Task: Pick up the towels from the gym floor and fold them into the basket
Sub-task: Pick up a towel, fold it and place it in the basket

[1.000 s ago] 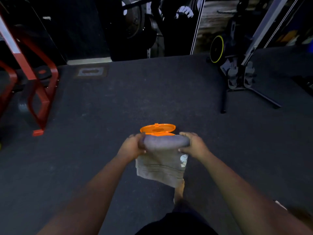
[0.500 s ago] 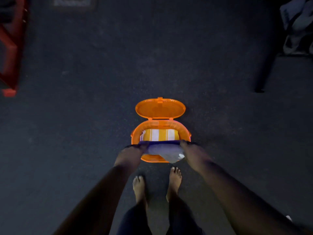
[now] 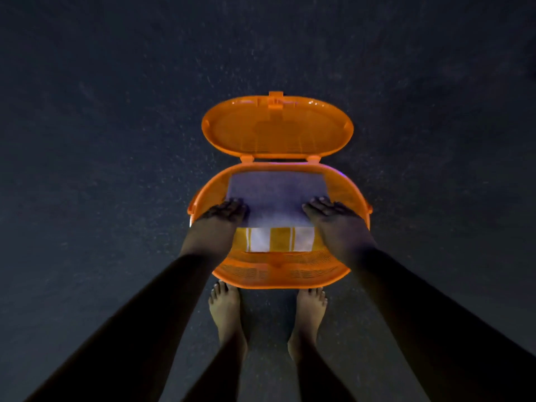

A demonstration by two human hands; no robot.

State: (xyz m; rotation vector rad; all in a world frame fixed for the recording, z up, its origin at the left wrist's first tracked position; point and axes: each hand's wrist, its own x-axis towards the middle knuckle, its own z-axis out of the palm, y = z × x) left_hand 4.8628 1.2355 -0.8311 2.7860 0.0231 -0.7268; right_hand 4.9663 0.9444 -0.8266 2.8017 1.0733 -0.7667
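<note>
An orange plastic basket stands on the dark gym floor just in front of my bare feet, its oval lid swung open at the far side. A folded grey towel lies flat inside it, on top of a yellow and white striped towel whose near edge shows. My left hand rests palm down on the grey towel's left edge and my right hand on its right edge, fingers flat and pointing away from me.
Dark speckled rubber flooring surrounds the basket on all sides. My two bare feet stand right at the basket's near wall.
I have bent down over the basket. The grey towel, held folded in both hands above the near rim, now lies inside the basket over the striped towel, my hands flat on it.
</note>
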